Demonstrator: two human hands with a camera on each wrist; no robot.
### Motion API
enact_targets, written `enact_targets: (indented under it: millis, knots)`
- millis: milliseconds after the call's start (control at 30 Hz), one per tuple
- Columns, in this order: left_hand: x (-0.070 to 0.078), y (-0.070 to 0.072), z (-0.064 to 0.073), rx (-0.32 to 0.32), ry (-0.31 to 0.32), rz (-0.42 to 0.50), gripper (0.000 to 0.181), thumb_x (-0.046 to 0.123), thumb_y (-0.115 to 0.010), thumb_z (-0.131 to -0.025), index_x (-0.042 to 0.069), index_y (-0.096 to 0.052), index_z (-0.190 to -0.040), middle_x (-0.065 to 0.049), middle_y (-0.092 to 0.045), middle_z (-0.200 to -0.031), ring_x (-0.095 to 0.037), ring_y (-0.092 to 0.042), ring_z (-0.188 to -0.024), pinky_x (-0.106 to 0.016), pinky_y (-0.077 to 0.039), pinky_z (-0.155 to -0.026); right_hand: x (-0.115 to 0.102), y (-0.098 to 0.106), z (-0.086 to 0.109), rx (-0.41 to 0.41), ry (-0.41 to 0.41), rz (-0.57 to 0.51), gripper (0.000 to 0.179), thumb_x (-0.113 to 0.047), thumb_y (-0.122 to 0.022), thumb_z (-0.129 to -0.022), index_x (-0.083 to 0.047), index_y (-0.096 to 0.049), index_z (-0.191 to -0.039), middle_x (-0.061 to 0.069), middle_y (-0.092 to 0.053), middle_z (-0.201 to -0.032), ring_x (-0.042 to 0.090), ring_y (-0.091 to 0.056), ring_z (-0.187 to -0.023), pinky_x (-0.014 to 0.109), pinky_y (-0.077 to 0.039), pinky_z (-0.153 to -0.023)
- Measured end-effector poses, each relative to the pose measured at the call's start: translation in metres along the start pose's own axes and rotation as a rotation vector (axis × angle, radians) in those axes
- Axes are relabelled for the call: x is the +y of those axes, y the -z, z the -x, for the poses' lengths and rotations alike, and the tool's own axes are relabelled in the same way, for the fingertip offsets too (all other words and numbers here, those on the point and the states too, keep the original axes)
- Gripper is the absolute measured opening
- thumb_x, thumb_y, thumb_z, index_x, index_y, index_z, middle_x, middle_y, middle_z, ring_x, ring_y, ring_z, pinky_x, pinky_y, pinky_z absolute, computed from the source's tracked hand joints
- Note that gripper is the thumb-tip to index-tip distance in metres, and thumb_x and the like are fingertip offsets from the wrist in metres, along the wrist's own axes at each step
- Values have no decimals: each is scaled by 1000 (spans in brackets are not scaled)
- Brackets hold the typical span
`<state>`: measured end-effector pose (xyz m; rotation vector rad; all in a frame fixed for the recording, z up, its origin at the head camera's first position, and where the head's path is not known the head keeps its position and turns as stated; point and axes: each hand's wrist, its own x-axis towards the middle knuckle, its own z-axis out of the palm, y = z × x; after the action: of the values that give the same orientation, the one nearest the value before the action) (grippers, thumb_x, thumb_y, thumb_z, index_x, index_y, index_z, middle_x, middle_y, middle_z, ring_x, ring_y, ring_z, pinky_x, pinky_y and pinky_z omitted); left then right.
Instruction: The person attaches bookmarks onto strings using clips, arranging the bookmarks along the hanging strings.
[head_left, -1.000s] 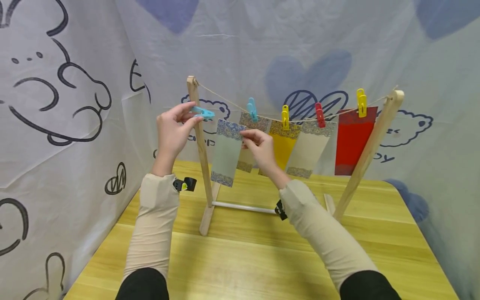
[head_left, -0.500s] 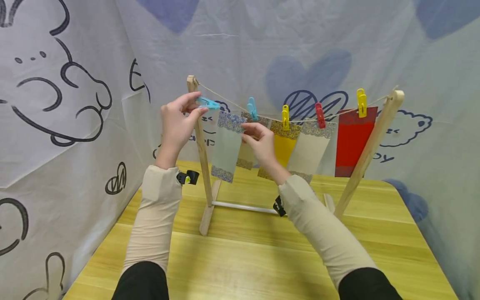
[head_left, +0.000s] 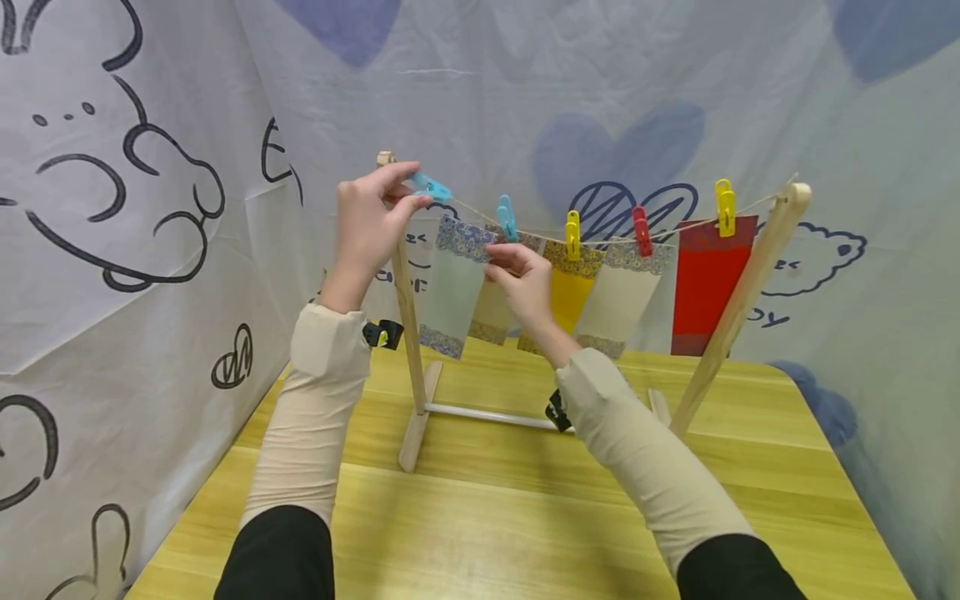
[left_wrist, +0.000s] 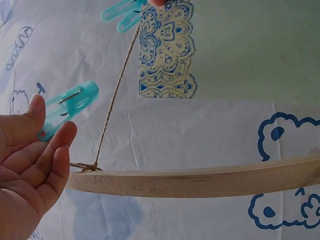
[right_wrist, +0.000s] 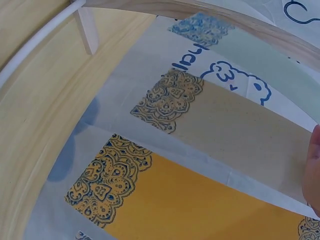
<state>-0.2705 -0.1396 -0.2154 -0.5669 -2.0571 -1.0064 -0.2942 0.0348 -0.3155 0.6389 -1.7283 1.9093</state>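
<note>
My left hand (head_left: 371, 217) pinches a light blue clothespin (head_left: 432, 188) between thumb and fingers, close to the left end of the string (left_wrist: 116, 87). The clothespin's nose points right, and in the left wrist view it stands apart from the string. My right hand (head_left: 525, 287) pinches the upper right edge of a pale green card (head_left: 450, 287) with blue patterned borders. That card hangs upright, its top edge just below the string. Only a bit of the right hand shows in the right wrist view, at the right edge.
From the string hang a beige card (right_wrist: 235, 135) on a blue clothespin (head_left: 507, 218), a yellow card (head_left: 567, 292), a cream card (head_left: 622, 292) and a red card (head_left: 712, 287). Wooden posts (head_left: 742, 308) and a white bar (head_left: 491, 414) form the rack on the wooden table (head_left: 465, 525).
My left hand has moved up and right with the clothespin, from beside the left post towards the string. My right hand has raised the pale green card slightly.
</note>
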Motion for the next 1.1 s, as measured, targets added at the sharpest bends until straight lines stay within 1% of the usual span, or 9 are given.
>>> enact_targets:
  millis: [100, 267, 367, 533, 667, 767, 900, 1033, 1100]
  knots:
    - [2, -1, -6, -22, 15, -20, 31, 7, -66, -80, -3, -61, -109, -17, -66, -89, -22, -63, -68, -20, -48, -60, -1, 0, 0, 10, -8, 8, 17, 17, -59, -76, 15, -60, -93, 27, -61, -89, 8, -59, -64, 26, -51, -63]
    - [3, -4, -11, -50, 25, -34, 30, 6, -65, -81, -2, -61, -110, -16, -66, -86, -22, -59, -60, -15, -36, -49, -2, 1, 0, 9, -5, 19, 18, 17, -59, -76, 15, -60, -93, 27, -61, -89, 8, -59, -65, 27, -51, -63]
    - [2, -5, -13, -67, 21, -41, 30, 5, -64, -81, -3, -61, -109, -16, -66, -85, -22, -59, -59, -15, -34, -46, -2, 1, 0, 8, -4, 20, 18, 17, -59, -76, 15, -60, -94, 27, -61, -90, 8, -59, -65, 28, -52, -64]
    - [1, -6, -17, -84, -1, -63, 25, 1, -61, -83, -4, -61, -107, -17, -66, -87, -22, -62, -63, -14, -38, -49, 1, 1, 0, 17, -18, 29, 18, 17, -59, -76, 15, -60, -93, 27, -61, -89, 7, -59, -64, 28, -52, -64]
    - [0, -6, -19, -95, -3, -87, 23, 1, -60, -84, -4, -62, -106, -16, -66, -89, -21, -63, -64, -20, -46, -57, 3, 1, 0, 17, -26, 44, 17, 17, -60, -75, 14, -61, -93, 26, -62, -89, 7, -59, -64, 27, -51, -64]
    - [-1, -6, -20, -95, -6, -89, 23, 2, -60, -83, -4, -63, -105, -16, -66, -91, -21, -63, -63, -25, -50, -61, 3, 0, 0, 19, -21, 49, 17, 17, -60, -76, 14, -61, -92, 26, -62, -89, 6, -59, -64, 27, -51, -64]
    - [-3, -8, -22, -88, -22, -91, 20, 1, -61, -83, -5, -64, -101, -16, -66, -90, -21, -62, -61, -24, -50, -62, 2, -1, 0, 23, -21, 52, 16, 16, -60, -76, 15, -61, -92, 26, -62, -89, 7, -59, -64, 27, -52, -64]
    - [-1, -9, -23, -101, -40, -108, 18, 2, -62, -82, -5, -65, -97, -15, -67, -83, -20, -60, -58, -22, -48, -59, 2, -1, -1, 33, -25, 66, 15, 16, -60, -76, 14, -62, -91, 26, -62, -89, 7, -59, -64, 26, -51, -64]
    - [0, -10, -24, -108, -39, -111, 18, 3, -63, -81, -6, -65, -96, -15, -67, -80, -21, -60, -58, -23, -47, -59, 1, -2, -1, 37, -28, 76, 15, 15, -60, -77, 14, -62, -91, 25, -63, -89, 7, -58, -63, 26, -51, -64]
